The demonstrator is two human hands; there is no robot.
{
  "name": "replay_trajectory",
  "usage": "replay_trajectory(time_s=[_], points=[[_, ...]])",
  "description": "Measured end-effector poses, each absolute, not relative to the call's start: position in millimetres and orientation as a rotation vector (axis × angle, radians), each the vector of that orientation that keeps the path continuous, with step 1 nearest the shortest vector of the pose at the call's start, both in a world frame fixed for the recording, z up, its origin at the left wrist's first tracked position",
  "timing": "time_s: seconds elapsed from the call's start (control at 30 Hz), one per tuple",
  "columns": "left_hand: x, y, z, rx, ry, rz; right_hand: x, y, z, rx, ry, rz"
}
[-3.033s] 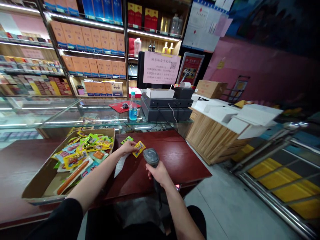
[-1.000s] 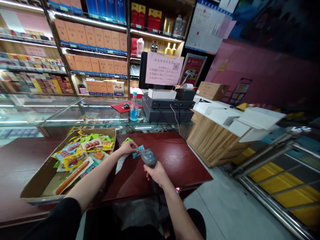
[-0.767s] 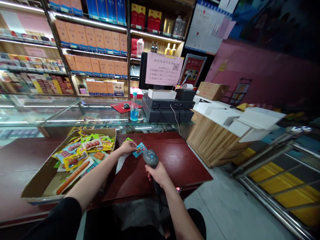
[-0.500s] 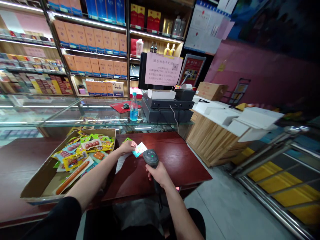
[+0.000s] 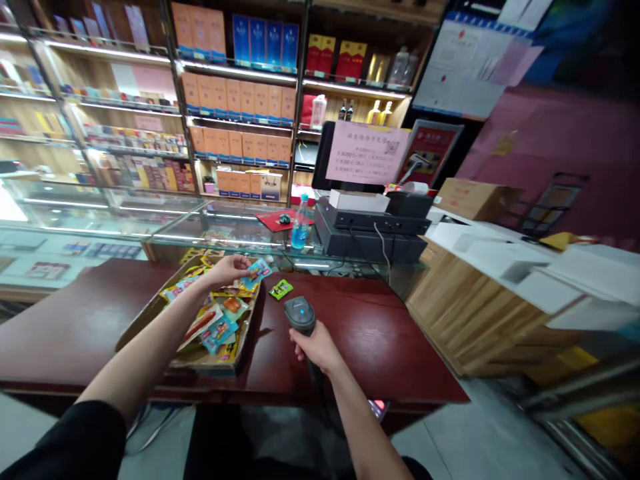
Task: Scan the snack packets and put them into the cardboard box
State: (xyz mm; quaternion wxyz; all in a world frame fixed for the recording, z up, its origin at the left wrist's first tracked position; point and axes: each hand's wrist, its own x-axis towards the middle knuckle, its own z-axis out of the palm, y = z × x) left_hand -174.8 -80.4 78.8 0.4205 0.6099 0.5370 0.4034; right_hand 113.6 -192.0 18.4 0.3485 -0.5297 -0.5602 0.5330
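My left hand [image 5: 231, 271] pinches a small blue snack packet [image 5: 257, 272] above the right back edge of a cardboard box [image 5: 246, 340]. Packaged snacks [image 5: 219, 332] in yellow, blue and clear wrappers lie in that box, some hidden under my left forearm. My right hand [image 5: 314, 343] is wrapped round the handle of a dark barcode scanner [image 5: 301, 313], whose head shows a small blue light. On the dark red table [image 5: 360, 320], beyond the scanner, lies a green packet [image 5: 281, 289] by itself.
Behind the table a glass counter [image 5: 210, 235] bears a blue bottle [image 5: 301, 223], a mouse on a red mat [image 5: 274, 220] and a monitor [image 5: 325, 157] with a pink sign. White boxes [image 5: 500, 253] stand on a wooden cabinet at the right. Stocked shelves fill the back.
My left hand has moved from in front of the scanner to above the box, with the packet in it. The green packet is now uncovered. The scanner's light went from green to blue. The view has turned left.
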Motion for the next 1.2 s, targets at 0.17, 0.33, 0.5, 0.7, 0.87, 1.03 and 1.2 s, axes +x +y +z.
replay_trajectory(time_s=[0.17,0.33,0.5,0.7,0.87,1.03,1.2], points=[[-236.3,-112.5,90.7,1.696,1.633,0.987,96.0,-191.8,21.6,-1.352,-1.503,1.418],[-223.7,-118.7,90.5,1.902,2.028,0.942,97.3,-193.4,19.5,-1.356,-1.494,1.420],[-158.8,-97.7,73.4,2.073,1.871,0.835,110.7,-194.0,16.7,-1.394,-1.456,1.383],[-81.6,-46.8,26.2,2.218,1.718,0.523,137.2,-197.6,9.9,-1.452,-1.400,1.311],[-52.9,-13.2,-9.3,2.159,1.856,0.331,158.4,-204.2,2.9,-1.464,-1.343,1.256],[-46.7,-7.0,-28.1,2.227,1.799,0.166,172.5,-210.5,-8.9,-1.491,-1.220,1.254],[-46.2,-9.9,-24.5,2.192,1.854,0.188,176.6,-216.9,-13.7,-1.477,-1.170,1.268]])
